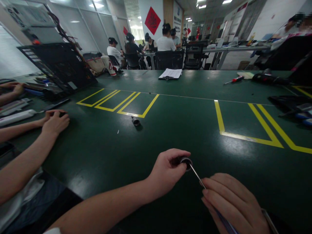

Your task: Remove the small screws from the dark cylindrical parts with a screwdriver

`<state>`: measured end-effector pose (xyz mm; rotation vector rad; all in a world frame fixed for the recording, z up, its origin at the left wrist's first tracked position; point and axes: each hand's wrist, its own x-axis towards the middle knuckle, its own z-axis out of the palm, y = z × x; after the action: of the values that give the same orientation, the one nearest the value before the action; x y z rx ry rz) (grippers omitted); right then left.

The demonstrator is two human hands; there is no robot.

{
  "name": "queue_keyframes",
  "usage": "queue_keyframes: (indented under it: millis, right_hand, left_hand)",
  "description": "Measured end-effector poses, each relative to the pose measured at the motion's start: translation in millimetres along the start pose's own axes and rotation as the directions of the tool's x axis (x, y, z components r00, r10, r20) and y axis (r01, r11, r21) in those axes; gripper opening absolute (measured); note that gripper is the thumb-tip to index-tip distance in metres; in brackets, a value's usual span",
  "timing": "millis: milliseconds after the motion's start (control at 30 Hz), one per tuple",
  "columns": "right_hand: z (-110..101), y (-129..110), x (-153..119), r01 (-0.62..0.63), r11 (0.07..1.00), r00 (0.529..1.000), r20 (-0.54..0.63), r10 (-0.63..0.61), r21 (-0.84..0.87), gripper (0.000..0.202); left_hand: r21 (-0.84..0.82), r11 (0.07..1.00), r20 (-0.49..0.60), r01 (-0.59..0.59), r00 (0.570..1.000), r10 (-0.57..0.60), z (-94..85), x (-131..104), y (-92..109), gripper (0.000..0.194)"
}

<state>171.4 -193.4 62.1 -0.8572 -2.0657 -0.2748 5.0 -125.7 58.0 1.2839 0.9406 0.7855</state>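
My left hand (169, 169) pinches a small dark cylindrical part (186, 160) with a round open mouth, just above the green tabletop. In my right hand (231, 201) is a screwdriver; its thin metal shaft (198, 175) slants up and left, with the tip inside the part's mouth. A bluish handle (223, 219) shows beneath my fingers, mostly covered by them. What the tip touches inside is hidden. Farther off lies a similar dark cylindrical part (136, 121), beside the yellow tape markings.
At left, a co-worker's hands (55, 122) rest close to a white power strip (18, 117). Yellow tape (248, 138) marks outlines on the green table (180, 130). A clipboard (170, 74), a red screwdriver (234, 80) and a paper cup (110, 66) stand or lie farther back.
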Motion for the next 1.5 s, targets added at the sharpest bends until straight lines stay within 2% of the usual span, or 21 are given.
queue_keyframes:
  millis: [467,667,833,900,967,1067,1133,1233,1300,1367,1500]
  right_hand:
    - [1.5,-14.0,-8.5,-0.075,0.996,0.996,0.044,0.077,-0.048,0.016]
    - [0.5,-11.8,-4.4,-0.064,0.997,0.994,0.083,0.067,-0.04,0.016]
    - [1.2,-6.5,-1.1,-0.053,0.999,0.996,0.07,0.054,-0.009,0.017]
    - [2.1,-4.0,-1.0,-0.09,0.996,0.995,0.053,0.089,0.02,0.015]
    - [3.3,-1.2,-2.0,-0.186,0.979,0.982,0.046,0.183,0.083,0.015]
    - [6.5,3.5,-5.0,-0.382,0.893,0.921,0.023,0.388,0.236,0.017]
    - [9.2,6.7,-8.1,-0.522,0.781,0.841,0.057,0.538,0.342,0.015]
    - [13.1,10.6,-13.6,-0.682,0.549,0.694,0.192,0.694,0.484,0.011]
    - [14.7,12.1,-16.1,-0.712,0.46,0.646,0.237,0.726,0.531,0.011]
    - [15.1,12.8,-16.2,-0.699,0.493,0.667,0.224,0.711,0.519,0.012]
    - [14.0,14.9,-12.0,-0.607,0.646,0.776,0.171,0.607,0.464,0.018]
  left_hand:
    - [0.065,0.997,-0.013,-0.048,0.999,0.049,0.1,1.3,-7.2,0.024]
    - [0.072,0.995,-0.002,-0.066,0.998,0.066,1.1,0.5,-7.5,0.025]
    - [0.068,0.994,0.007,-0.087,0.996,0.086,1.0,-1.5,-3.7,0.029]
    - [0.05,0.994,-0.001,-0.096,0.995,0.096,0.7,-1.3,-3.6,0.03]
    - [0.035,0.994,-0.019,-0.105,0.994,0.105,-0.2,-0.3,-4.5,0.03]
    - [0.032,0.994,-0.047,-0.106,0.993,0.108,-2.8,1.6,-6.0,0.03]
    - [0.032,0.994,-0.062,-0.104,0.992,0.106,-4.8,2.4,-6.1,0.031]
    - [0.033,0.995,-0.09,-0.092,0.991,0.095,-7.2,2.7,-4.8,0.033]
    - [0.03,0.997,-0.11,-0.073,0.991,0.076,-8.3,3.0,-3.8,0.035]
    - [0.012,0.999,-0.116,-0.048,0.992,0.049,-9.1,3.7,-3.2,0.037]
    - [-0.062,0.998,-0.113,0.007,0.994,-0.014,-10.8,6.8,-3.3,0.04]
